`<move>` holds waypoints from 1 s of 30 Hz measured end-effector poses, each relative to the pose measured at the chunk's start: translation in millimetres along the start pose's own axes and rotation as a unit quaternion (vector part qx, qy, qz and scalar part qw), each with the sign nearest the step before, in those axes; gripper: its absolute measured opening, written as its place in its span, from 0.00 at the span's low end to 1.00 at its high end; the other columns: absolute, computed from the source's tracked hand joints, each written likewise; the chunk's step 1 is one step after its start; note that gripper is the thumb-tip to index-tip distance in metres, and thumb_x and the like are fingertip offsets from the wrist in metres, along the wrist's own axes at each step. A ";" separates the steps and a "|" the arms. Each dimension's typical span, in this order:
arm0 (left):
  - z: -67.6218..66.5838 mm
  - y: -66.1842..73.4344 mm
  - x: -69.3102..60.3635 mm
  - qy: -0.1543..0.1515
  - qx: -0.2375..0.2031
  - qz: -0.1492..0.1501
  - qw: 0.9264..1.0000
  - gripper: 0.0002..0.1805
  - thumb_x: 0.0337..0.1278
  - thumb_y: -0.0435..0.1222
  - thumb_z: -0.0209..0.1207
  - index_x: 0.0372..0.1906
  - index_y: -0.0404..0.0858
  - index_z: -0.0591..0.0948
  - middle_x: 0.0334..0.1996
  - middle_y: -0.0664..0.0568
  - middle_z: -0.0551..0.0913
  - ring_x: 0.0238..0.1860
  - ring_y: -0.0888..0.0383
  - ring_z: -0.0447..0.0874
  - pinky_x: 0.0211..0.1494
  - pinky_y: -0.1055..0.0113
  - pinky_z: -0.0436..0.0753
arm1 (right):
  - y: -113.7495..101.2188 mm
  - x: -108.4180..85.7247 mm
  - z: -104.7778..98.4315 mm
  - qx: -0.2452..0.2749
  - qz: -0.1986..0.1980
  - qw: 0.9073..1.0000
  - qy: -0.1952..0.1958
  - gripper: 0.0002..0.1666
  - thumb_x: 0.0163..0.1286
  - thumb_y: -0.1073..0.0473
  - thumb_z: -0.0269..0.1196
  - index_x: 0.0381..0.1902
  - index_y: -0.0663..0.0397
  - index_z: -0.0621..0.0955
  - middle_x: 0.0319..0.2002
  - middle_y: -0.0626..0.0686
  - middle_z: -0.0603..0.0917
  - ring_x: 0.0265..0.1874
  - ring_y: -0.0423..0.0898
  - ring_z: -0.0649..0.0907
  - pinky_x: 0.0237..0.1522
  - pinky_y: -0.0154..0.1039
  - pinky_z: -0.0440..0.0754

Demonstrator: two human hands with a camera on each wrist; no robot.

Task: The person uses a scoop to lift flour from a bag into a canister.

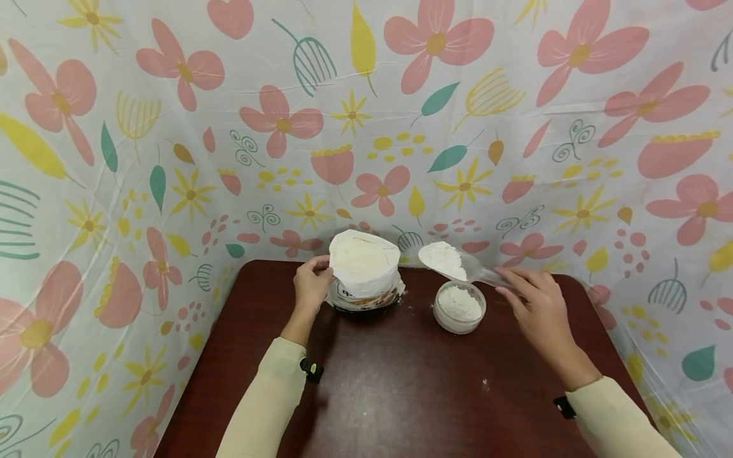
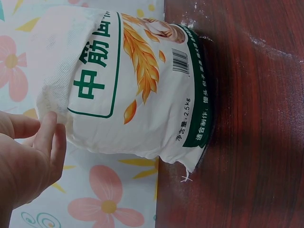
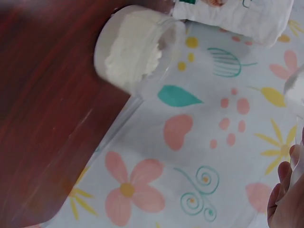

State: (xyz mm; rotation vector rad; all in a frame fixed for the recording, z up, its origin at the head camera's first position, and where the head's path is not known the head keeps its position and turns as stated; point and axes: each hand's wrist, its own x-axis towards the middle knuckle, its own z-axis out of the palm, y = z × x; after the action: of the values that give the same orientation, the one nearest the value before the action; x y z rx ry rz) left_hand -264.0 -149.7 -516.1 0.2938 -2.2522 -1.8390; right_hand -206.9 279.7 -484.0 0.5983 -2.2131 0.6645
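Note:
A white flour bag (image 1: pixel 369 277) with its top folded outward stands at the table's back edge, pale powder showing inside. My left hand (image 1: pixel 311 287) pinches the bag's folded rim on its left side; in the left wrist view, thumb and fingers meet at the cloth. In my right hand (image 1: pixel 541 313) is the handle of a clear scoop (image 1: pixel 478 270), heaped with white flour (image 1: pixel 445 258). The scoop hangs above and slightly behind a clear round jar (image 1: pixel 460 326), apart from it. White flour fills much of the jar, as the right wrist view also shows.
The dark red-brown table (image 1: pixel 389 381) carries the bag and jar. Spilled powder (image 2: pixel 270 45) marks its surface near the bag. A flower-printed cloth (image 1: pixel 366 127) hangs close behind and along both sides of the table.

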 end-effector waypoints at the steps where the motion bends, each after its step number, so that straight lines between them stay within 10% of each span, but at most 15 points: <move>1: 0.0 0.2 -0.1 0.000 0.000 0.000 1.000 0.15 0.68 0.26 0.61 0.56 0.36 0.86 0.47 0.39 0.85 0.45 0.47 0.88 0.48 0.59 0.93 | 1.5 -2.3 -2.4 -0.002 0.002 1.000 0.003 0.28 0.54 0.69 0.77 0.55 0.54 0.88 0.46 0.59 0.88 0.40 0.58 0.78 0.41 0.48 0.68; 14: -0.2 0.5 -0.9 0.001 0.007 0.001 1.000 0.15 0.68 0.27 0.61 0.57 0.36 0.86 0.47 0.39 0.85 0.45 0.47 0.88 0.47 0.60 0.93 | 22.8 -28.8 -25.9 -0.052 0.013 0.998 -0.023 0.30 0.51 0.70 0.77 0.55 0.55 0.88 0.44 0.61 0.87 0.39 0.59 0.77 0.38 0.47 0.67; 19: 0.6 -0.4 -0.5 0.002 0.002 -0.003 1.000 0.15 0.68 0.27 0.61 0.56 0.36 0.86 0.47 0.39 0.85 0.46 0.47 0.87 0.51 0.55 0.92 | 31.2 -40.0 -28.9 -0.061 0.012 0.997 -0.043 0.21 0.70 0.50 0.69 0.55 0.55 0.88 0.44 0.60 0.87 0.39 0.59 0.78 0.37 0.47 0.67; 23: 0.4 -0.4 -0.1 0.002 -0.004 -0.003 1.000 0.14 0.68 0.26 0.61 0.55 0.36 0.86 0.48 0.39 0.85 0.47 0.45 0.87 0.53 0.50 0.91 | 37.4 -47.2 -25.1 -0.068 0.000 0.997 -0.043 0.37 0.78 0.31 0.49 0.53 0.55 0.89 0.42 0.59 0.87 0.37 0.59 0.78 0.35 0.46 0.67; 30: 0.1 -1.9 0.9 -0.003 -0.002 -0.007 1.000 0.15 0.68 0.27 0.61 0.56 0.37 0.86 0.48 0.40 0.85 0.46 0.46 0.87 0.50 0.55 0.92 | 49.6 -54.5 -22.4 -0.080 -0.024 0.995 -0.050 0.38 0.79 0.31 0.47 0.51 0.53 0.90 0.41 0.56 0.88 0.35 0.58 0.79 0.31 0.47 0.68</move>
State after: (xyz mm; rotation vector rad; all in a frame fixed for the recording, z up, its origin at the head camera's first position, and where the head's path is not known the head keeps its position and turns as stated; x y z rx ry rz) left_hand -264.9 -150.2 -517.9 0.3048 -2.2555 -1.8523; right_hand -191.0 342.6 -525.5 0.6125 -2.3105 0.4362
